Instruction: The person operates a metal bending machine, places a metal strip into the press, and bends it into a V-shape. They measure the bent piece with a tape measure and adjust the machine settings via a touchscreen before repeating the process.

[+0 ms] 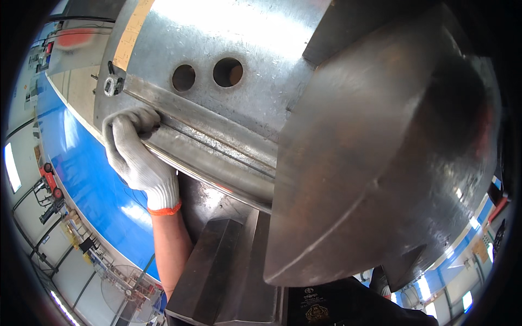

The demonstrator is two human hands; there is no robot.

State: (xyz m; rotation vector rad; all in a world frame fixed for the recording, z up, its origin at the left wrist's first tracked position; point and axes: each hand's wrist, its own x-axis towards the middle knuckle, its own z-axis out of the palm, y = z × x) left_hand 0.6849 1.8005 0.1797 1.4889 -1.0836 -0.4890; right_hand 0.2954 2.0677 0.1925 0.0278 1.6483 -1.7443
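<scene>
My left hand [136, 149], in a white knit glove with an orange cuff, has its fingers curled over the near edge of a long grooved steel bar [217, 144], close to the bar's left end. The bar slants down to the right across a steel plate [266, 70] with two round holes. A large, dark, curved metal piece [353, 174] fills the right side and hides the bar's right end. Below that piece shows a small pale patch with an orange edge, seemingly my right hand's glove [381, 283]; its fingers are hidden.
Angular dark steel blocks [228, 266] stand below the bar, near my body. A small metal fitting [113, 85] sits at the bar's left end. A yellowish strip [132, 35] runs along the plate's left side. Beyond lies a blue floor [89, 163] with a red wheeled machine [50, 179].
</scene>
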